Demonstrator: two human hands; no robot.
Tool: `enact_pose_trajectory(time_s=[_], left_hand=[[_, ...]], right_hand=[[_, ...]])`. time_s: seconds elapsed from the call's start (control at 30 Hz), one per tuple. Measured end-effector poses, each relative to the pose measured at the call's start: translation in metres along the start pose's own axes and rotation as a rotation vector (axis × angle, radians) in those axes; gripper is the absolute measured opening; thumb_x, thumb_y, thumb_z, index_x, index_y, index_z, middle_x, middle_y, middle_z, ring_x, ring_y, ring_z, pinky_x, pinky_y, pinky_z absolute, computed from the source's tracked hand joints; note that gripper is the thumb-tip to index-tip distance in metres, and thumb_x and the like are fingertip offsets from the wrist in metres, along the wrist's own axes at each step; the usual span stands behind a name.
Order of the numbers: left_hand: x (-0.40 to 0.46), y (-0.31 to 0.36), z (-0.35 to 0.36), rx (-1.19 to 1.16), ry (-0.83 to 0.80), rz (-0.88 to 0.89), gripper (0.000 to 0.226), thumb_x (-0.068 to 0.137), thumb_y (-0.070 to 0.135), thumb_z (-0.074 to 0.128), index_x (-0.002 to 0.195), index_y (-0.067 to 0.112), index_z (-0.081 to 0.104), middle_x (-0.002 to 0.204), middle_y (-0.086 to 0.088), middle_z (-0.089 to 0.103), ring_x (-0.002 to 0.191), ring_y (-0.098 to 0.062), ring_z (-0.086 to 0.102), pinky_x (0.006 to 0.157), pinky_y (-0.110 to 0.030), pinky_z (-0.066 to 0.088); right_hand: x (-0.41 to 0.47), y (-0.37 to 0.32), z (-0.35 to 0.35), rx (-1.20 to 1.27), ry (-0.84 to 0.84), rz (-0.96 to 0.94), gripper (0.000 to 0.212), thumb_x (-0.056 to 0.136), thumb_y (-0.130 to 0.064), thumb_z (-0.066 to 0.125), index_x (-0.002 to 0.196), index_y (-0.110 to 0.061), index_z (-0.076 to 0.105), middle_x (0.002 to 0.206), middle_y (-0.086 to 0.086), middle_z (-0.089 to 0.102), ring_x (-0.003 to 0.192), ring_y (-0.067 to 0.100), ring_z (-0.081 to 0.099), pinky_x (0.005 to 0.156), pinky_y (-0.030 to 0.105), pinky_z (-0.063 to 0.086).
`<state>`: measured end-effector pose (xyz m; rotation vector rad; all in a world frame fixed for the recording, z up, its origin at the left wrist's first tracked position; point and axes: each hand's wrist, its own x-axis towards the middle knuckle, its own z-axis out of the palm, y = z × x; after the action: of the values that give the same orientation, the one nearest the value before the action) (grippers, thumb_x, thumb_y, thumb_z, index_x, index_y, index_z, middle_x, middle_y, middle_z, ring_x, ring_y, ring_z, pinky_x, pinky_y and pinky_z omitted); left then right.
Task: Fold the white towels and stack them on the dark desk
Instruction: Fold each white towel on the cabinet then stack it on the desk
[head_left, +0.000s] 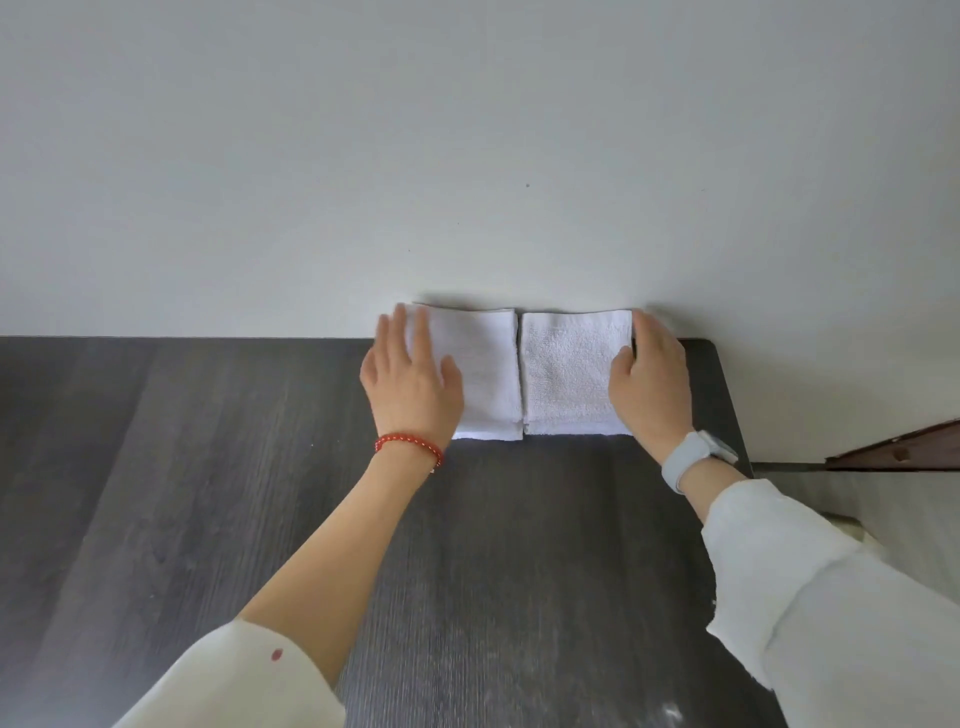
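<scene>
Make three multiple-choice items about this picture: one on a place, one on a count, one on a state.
1. Where do the folded towels lie?
A. at the desk's far edge by the wall
B. at the desk's near edge
C. on the floor

2. How many towel piles show?
A. one
B. two
C. four

3. How is the left hand?
A. closed in a fist
B. lifted off the desk
C. flat on a towel

Key: 1 A, the left towel and right towel touch the wall at the back of the dark desk. 2 B, two piles sit side by side. 3 C, the left hand lies open on the left towel; the right hand rests at the right towel's edge.
</scene>
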<state>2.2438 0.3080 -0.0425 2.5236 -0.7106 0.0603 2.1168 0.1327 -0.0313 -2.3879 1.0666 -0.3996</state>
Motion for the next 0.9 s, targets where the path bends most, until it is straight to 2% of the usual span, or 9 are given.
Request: enact_pose_trajectory(time_s=[0.07,0.13,0.2,0.27,0.37,0.5,0.67,0.8,0.9], left_hand=[[-0.001,0.007,0.005,0.135,-0.021,0.235,0.049,0.085,0.026,0.034,0.128,0.008,0.049,0.136,-0.012,0.048,0.132,-0.031,0.038,0.099,-0.051,0.035],[0.001,0.012,0.008,0.244,-0.210,0.268,0.054,0.090,0.033,0.024,0.139,0.013,0.035,0.148,-0.006,0.033,0.140,-0.028,0.021,0.107,-0.054,0.020],[0.003,0.013,0.016,0.329,-0.311,0.264,0.054,0.096,0.037,0.020,0.147,0.022,0.011,0.155,0.003,0.008,0.143,-0.024,0.000,0.110,-0.056,0.004],[0.004,0.015,0.021,0.344,-0.331,0.289,0.054,0.097,0.039,0.017,0.146,0.028,0.000,0.155,0.007,-0.001,0.143,-0.024,-0.007,0.109,-0.060,0.000],[0.007,0.018,0.025,0.351,-0.342,0.298,0.053,0.096,0.042,0.015,0.145,0.032,-0.003,0.155,0.009,-0.004,0.142,-0.027,-0.009,0.106,-0.065,0.000],[0.008,0.021,0.031,0.353,-0.361,0.279,0.054,0.095,0.040,0.015,0.144,0.035,-0.006,0.154,0.009,-0.007,0.141,-0.028,-0.014,0.102,-0.068,-0.004],[0.010,0.020,0.036,0.409,-0.407,0.280,0.053,0.095,0.039,0.010,0.144,0.035,-0.009,0.154,0.008,-0.011,0.140,-0.029,-0.018,0.101,-0.069,-0.007],[0.010,0.021,0.024,0.387,-0.394,0.297,0.052,0.095,0.039,0.010,0.145,0.035,-0.002,0.155,0.005,-0.002,0.142,-0.029,-0.009,0.104,-0.067,-0.002],[-0.005,0.015,0.010,0.281,-0.224,0.265,0.056,0.090,0.037,0.014,0.143,0.024,0.028,0.150,-0.008,0.027,0.140,-0.033,0.017,0.104,-0.068,0.009]], right_hand=[[-0.002,-0.004,0.007,-0.271,0.015,-0.227,0.047,0.088,-0.019,0.029,0.129,-0.004,0.046,0.132,0.016,0.049,0.125,0.033,0.041,0.106,0.047,0.030],[-0.002,-0.011,0.017,-0.403,-0.067,-0.291,0.054,0.085,-0.029,0.023,0.129,-0.011,0.047,0.134,0.013,0.047,0.127,0.034,0.039,0.106,0.054,0.026],[-0.003,-0.020,0.026,-0.471,-0.158,-0.277,0.057,0.086,-0.035,0.018,0.134,-0.017,0.043,0.140,0.013,0.041,0.132,0.035,0.033,0.106,0.059,0.020],[-0.004,-0.020,0.037,-0.506,-0.201,-0.245,0.058,0.087,-0.040,0.015,0.137,-0.023,0.039,0.144,0.013,0.037,0.133,0.037,0.031,0.102,0.063,0.021],[-0.005,-0.019,0.045,-0.546,-0.216,-0.220,0.056,0.088,-0.042,0.018,0.138,-0.027,0.039,0.142,0.015,0.039,0.129,0.041,0.037,0.092,0.068,0.031],[-0.005,-0.018,0.052,-0.561,-0.216,-0.252,0.059,0.088,-0.046,0.009,0.144,-0.035,0.018,0.151,0.014,0.022,0.137,0.041,0.021,0.097,0.069,0.022],[-0.005,-0.017,0.057,-0.546,-0.244,-0.225,0.060,0.086,-0.047,0.006,0.144,-0.036,0.018,0.153,0.015,0.017,0.138,0.041,0.017,0.100,0.069,0.018],[-0.007,-0.019,0.044,-0.508,-0.216,-0.258,0.061,0.086,-0.042,0.004,0.145,-0.032,0.017,0.153,0.013,0.017,0.139,0.038,0.014,0.104,0.065,0.015],[-0.019,-0.020,0.031,-0.365,-0.133,-0.280,0.057,0.089,-0.036,0.013,0.144,-0.025,0.026,0.151,0.011,0.024,0.141,0.033,0.015,0.108,0.061,0.008]])
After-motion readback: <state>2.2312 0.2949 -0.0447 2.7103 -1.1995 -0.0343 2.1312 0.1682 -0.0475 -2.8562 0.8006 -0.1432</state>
